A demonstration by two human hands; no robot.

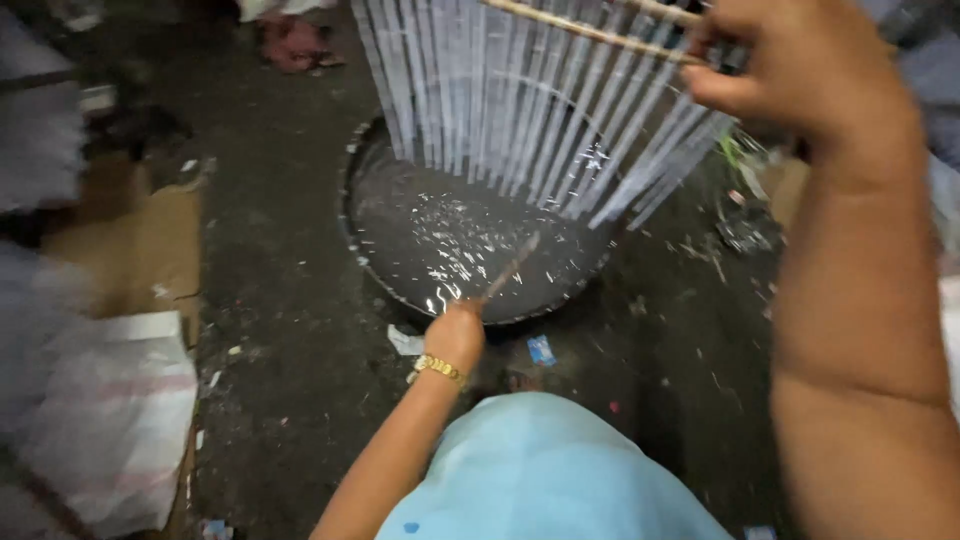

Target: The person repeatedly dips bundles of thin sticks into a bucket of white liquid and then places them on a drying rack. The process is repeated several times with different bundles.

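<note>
So the main thing here is a rack of long white strips (520,110) hanging off thin wooden rods (590,30), dangling right above a wide dark basin (365,215) of liquid on the ground. The strips look blurred and their tops run out of frame, so I can't tell what they're made of. The right hand (800,70) is up at the top right, fingers curled tight around the rod ends, with the strips hanging below and to the left of that grip. The left hand (458,335) (gold bracelet on the wrist) sits at the basin's near rim, closed around a thin stick (512,268) that pokes out over the liquid.

A light blue garment (540,470) fills the bottom middle. There's a small blue wrapper (541,350) and a white scrap (405,342) on the dark floor just beside the basin. Off to the left: flat brown cardboard (130,250) and a pale, crumpled plastic sack (110,420), both smeared and partly cut off.
</note>
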